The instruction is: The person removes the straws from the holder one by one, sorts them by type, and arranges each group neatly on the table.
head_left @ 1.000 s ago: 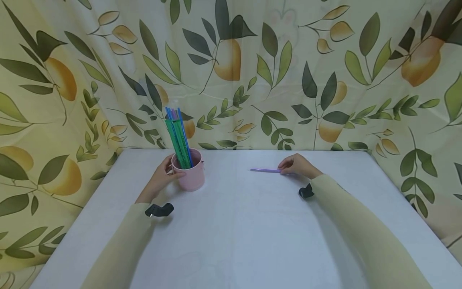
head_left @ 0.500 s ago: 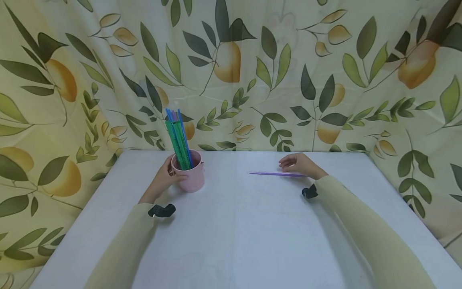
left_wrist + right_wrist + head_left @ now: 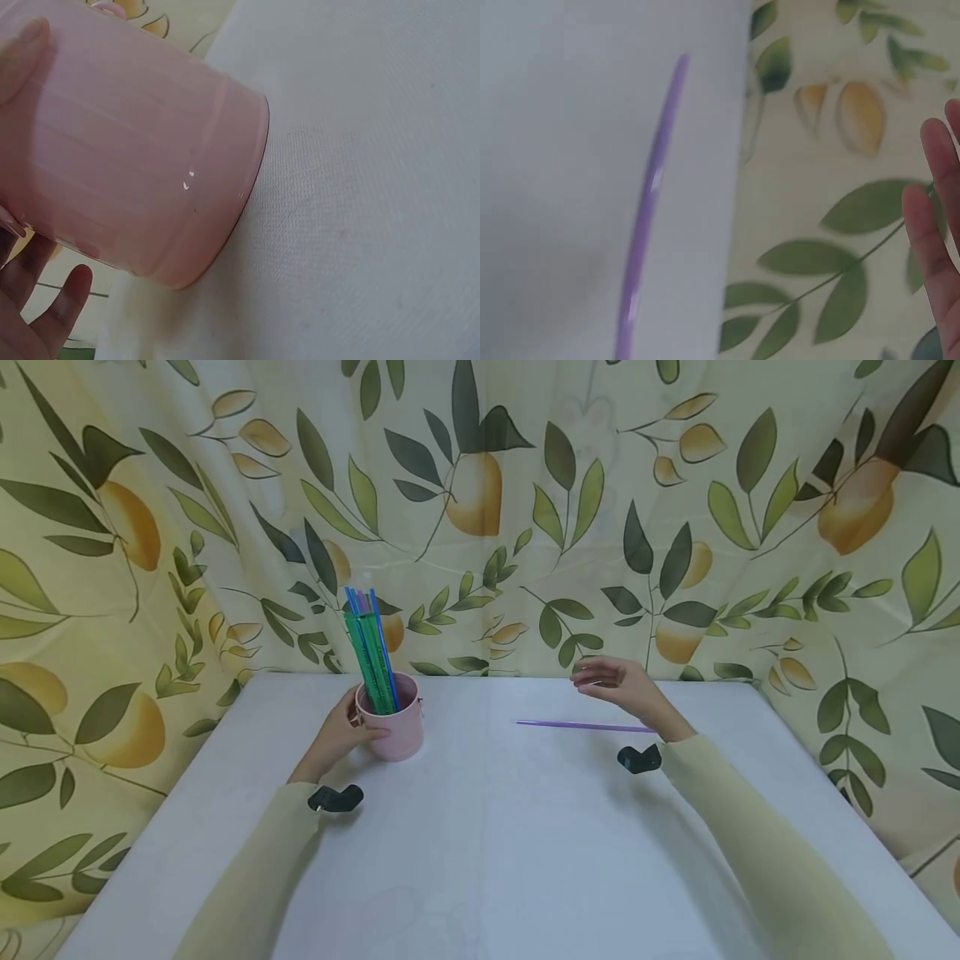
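Note:
My left hand (image 3: pixel 333 739) holds a pink bucket (image 3: pixel 401 731) from its left side, with the thumb across its front; in the left wrist view the bucket (image 3: pixel 135 142) fills the upper left between thumb and fingers. Green, blue and purple sticks (image 3: pixel 375 660) stand in it, leaning left. A long, glossy purple straw (image 3: pixel 573 725) lies on the white table right of the bucket, its right end hidden behind my right wrist. Above and behind it my right hand (image 3: pixel 626 687) is raised with extended fingers, holding nothing. The right wrist view shows the straw (image 3: pixel 645 217) well apart from the fingertips (image 3: pixel 919 202).
The white table (image 3: pixel 480 852) ends at the back against a curtain (image 3: pixel 480 568) printed with fruit and leaves. Black wrist cameras sit on both sleeves, the left camera (image 3: pixel 336 798) and the right camera (image 3: pixel 639 759).
My right hand has let go of the purple straw, which now lies on the table, and has risen up and back. The left hand and bucket stay in place.

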`<state>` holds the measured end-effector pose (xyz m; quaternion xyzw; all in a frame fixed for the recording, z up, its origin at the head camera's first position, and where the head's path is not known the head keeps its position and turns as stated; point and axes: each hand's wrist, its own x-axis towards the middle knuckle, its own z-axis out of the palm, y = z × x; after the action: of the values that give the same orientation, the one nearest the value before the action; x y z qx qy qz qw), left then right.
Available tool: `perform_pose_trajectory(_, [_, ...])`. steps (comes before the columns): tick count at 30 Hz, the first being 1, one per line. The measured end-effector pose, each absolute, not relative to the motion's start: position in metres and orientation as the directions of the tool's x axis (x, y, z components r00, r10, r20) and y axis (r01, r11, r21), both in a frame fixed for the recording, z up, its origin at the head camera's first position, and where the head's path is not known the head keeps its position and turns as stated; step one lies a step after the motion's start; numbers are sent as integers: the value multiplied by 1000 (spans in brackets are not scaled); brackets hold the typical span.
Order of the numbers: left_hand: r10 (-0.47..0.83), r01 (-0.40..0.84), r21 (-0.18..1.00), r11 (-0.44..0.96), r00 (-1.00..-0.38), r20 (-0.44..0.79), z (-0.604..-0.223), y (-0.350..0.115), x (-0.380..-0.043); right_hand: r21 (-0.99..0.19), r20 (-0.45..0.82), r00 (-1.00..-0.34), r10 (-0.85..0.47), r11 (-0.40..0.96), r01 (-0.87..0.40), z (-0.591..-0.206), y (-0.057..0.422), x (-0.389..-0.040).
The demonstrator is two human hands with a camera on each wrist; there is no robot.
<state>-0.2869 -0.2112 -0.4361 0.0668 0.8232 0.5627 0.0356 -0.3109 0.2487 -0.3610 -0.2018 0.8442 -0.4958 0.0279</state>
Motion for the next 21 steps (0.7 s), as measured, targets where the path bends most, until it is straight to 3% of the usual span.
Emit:
perform_pose_trajectory(8, [162,118,934,338,-985,66,-438,-214,-287,-827,307,-883,-354,359,-432,-334,205,-300])
perform_pose_trajectory(21, [152,105,941,322,-987,58,-439,-212,-290,-849,333,-850,-408,262,-458,-309,105,-318])
